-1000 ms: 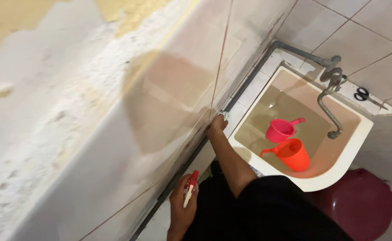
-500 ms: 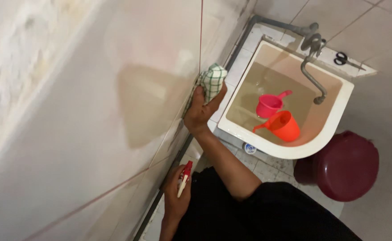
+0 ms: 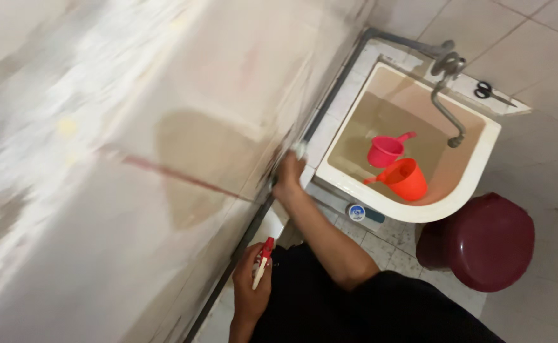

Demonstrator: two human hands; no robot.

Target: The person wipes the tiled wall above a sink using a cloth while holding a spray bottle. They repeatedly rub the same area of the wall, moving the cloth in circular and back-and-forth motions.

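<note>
Right hand (image 3: 288, 178) presses pale cloth (image 3: 300, 150), barely visible, against tiled wall (image 3: 215, 146) near basin's left edge, flat for contact. Left hand (image 3: 252, 289) wraps red-and-white spray bottle (image 3: 262, 262), parked low near wall's foot.

2 plastic scoops, pink (image 3: 386, 150) and orange (image 3: 406, 179), float in white corner water basin (image 3: 476, 184).

A pale tiled floor (image 3: 546, 209) carried everything. A white corner water basin (image 3: 482, 171) stood on it at about one o'clock. Just beside the basin, at four o'clock, sat a dark red round bin (image 3: 482, 241). A small blue-and-white bottle (image 3: 361, 213) lay at the basin's foot.
</note>
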